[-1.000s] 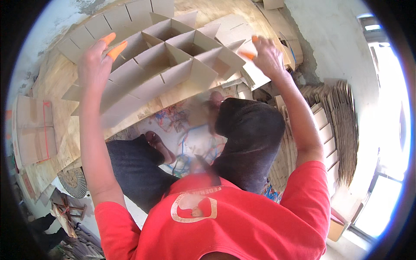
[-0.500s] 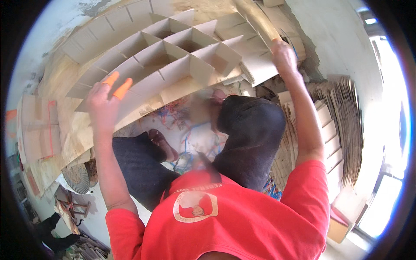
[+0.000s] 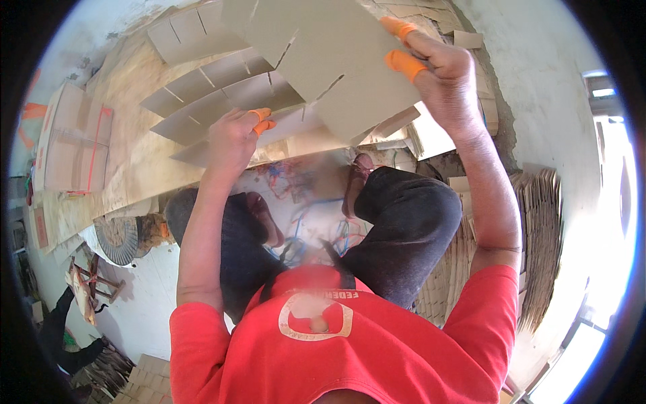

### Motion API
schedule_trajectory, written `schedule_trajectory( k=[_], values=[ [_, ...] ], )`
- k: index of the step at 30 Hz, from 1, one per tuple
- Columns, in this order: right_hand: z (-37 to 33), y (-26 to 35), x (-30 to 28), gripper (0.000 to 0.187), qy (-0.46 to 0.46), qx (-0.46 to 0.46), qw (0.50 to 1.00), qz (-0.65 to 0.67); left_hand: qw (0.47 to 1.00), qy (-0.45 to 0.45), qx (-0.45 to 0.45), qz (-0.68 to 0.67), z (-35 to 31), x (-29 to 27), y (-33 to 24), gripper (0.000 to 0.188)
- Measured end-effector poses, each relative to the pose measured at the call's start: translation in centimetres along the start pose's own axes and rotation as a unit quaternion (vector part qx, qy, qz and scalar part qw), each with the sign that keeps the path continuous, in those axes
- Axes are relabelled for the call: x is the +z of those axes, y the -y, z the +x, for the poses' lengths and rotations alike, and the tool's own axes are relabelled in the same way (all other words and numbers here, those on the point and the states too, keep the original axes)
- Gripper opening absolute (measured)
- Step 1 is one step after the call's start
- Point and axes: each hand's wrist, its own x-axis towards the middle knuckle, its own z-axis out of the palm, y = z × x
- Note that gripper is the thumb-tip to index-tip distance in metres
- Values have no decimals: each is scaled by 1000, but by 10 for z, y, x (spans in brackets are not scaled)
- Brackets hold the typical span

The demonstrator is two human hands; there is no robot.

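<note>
My right hand (image 3: 444,77), with orange finger covers, grips the right edge of a large slotted cardboard divider sheet (image 3: 330,60), raised and tilted above the table. Long slotted cardboard strips (image 3: 219,108) fan out to the left from behind this sheet, which hides their right parts. Close to the table's near edge, my left hand (image 3: 235,138), also with orange finger covers, pinches the nearest cardboard strip (image 3: 293,123). How the sheet and strips join is hidden.
The wooden table (image 3: 114,155) carries a taped cardboard carton (image 3: 74,141) at far left. More slotted strips (image 3: 188,30) lie at the back. Stacked cardboard (image 3: 538,249) leans beside the right wall. A round ribbed object (image 3: 116,239) is below the table's left edge.
The upright grid of crossed dividers now appears tilted, with a broad sheet facing up. My left hand has moved right onto a strip; my right hand has come nearer the middle, gripping the sheet.
</note>
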Motion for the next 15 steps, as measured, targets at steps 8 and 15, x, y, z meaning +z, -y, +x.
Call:
schedule_trajectory(
  k=[8,15],
  values=[
    [18,-5,25,30,23,-11,1000,-6,1000,-4,3,21,4,2,0,20],
    [14,-9,40,31,80,-17,997,-15,999,-21,32,-10,8,3,1,17]
  ],
)
